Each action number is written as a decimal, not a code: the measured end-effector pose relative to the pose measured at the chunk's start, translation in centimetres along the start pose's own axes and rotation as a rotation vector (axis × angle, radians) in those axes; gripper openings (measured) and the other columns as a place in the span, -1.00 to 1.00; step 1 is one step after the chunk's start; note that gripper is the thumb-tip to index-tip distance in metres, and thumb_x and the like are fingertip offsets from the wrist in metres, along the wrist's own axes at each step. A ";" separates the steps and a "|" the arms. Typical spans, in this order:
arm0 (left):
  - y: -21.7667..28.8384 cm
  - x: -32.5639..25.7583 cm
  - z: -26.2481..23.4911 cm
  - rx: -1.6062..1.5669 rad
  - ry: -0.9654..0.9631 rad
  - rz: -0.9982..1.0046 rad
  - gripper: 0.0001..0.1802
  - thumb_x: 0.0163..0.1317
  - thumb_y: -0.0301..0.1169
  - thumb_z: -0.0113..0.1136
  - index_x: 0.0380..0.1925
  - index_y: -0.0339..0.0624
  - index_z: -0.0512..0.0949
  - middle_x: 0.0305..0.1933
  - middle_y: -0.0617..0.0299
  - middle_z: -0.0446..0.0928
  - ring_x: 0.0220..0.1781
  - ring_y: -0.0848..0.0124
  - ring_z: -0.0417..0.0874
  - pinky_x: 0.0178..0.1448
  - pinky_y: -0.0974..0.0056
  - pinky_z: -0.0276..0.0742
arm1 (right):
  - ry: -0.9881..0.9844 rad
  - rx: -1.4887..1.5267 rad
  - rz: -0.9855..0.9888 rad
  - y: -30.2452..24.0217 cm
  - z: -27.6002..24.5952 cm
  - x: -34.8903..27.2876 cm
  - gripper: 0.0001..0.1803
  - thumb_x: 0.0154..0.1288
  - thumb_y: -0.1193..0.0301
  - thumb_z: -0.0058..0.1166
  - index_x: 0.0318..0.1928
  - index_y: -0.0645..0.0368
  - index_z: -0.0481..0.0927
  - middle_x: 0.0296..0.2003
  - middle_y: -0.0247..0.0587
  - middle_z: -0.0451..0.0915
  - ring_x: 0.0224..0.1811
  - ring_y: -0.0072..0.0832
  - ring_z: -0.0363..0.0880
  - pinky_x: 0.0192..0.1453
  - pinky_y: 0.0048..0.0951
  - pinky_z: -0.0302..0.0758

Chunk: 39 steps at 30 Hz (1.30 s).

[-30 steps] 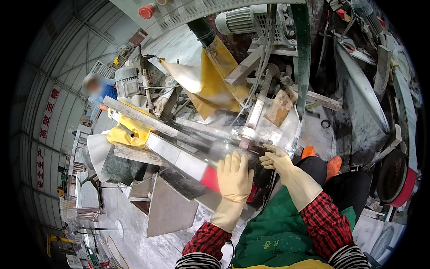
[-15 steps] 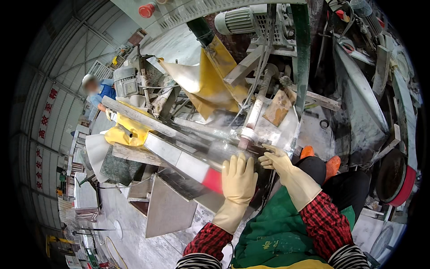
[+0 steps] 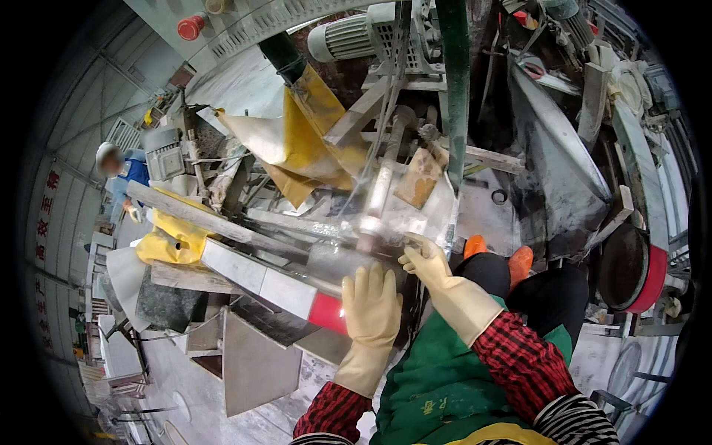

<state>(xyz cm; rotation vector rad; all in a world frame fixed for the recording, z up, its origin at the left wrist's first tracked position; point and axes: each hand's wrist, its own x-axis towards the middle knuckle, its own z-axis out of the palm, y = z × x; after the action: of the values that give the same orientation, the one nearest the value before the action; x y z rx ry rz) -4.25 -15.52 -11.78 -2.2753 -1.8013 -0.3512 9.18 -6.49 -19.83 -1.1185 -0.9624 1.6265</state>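
Note:
Pale cream rubber gloves cover both of my hands. My left hand [image 3: 371, 308] lies with its fingers stretched out and slightly spread, palm down, at the near end of a wet, blurred grey piece [image 3: 337, 259]. Beside it is the red end [image 3: 326, 311] of a long white strip [image 3: 256, 274]. My right hand [image 3: 430, 267] is closed, thumb and fingers bent together near a dark edge; what they hold, if anything, is hidden. Just beyond the hands, a pipe-like machine shaft [image 3: 380, 189] with a whitish collar [image 3: 371, 225] reaches down to the wet piece.
A grey motor [image 3: 348, 38] sits above a green post [image 3: 456, 81]. Yellow sheeting [image 3: 319, 133] hangs behind the shaft. A large grey curved panel [image 3: 560, 148] stands at right. Below are orange shoes [image 3: 521, 261]. A co-worker [image 3: 130, 174] stands far left by a long bar [image 3: 189, 213].
The whole view has shifted, so the scene sits further left. My right hand is slightly farther from the shaft's collar. My left hand stays spread beside the red end.

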 end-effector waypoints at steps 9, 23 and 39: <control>-0.3 -2.8 1.6 -0.052 -0.020 0.105 -0.46 0.55 -0.18 -0.07 0.43 -0.14 0.36 0.58 -0.03 0.24 0.64 0.07 0.17 0.67 -0.09 0.03 | -0.180 -0.656 -1.045 -6.0 15.4 -4.2 -0.12 0.32 0.15 0.26 0.58 -0.04 0.18 0.19 0.27 0.58 0.08 0.13 0.68 0.25 -0.06 0.60; -1.6 -4.2 8.0 0.364 -0.391 0.176 -0.38 0.53 -0.09 -0.18 0.50 -0.08 0.21 0.57 0.04 0.24 0.65 -0.01 0.06 0.69 -0.23 -0.14 | -0.519 -1.601 -0.749 1.0 23.1 -4.0 -0.50 0.54 0.26 -0.24 0.36 0.17 0.45 0.43 0.11 0.38 0.52 0.05 0.31 0.53 0.23 0.26; 2.5 -2.2 2.6 0.131 -0.338 0.160 -0.65 0.39 -0.21 0.00 0.07 -0.11 0.49 0.18 0.17 0.53 0.36 0.14 0.37 0.44 -0.16 0.19 | -0.412 -0.332 0.117 -7.0 11.3 -0.5 -0.34 0.25 0.33 0.35 0.31 0.29 0.48 -0.07 0.08 0.70 -0.08 -0.19 0.73 0.03 -0.23 0.64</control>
<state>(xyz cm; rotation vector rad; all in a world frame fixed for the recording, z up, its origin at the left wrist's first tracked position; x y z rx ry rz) -2.13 -17.31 -14.99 -2.4777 -1.7063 0.1857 0.18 -6.17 -9.99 -1.0908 -1.5019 1.8817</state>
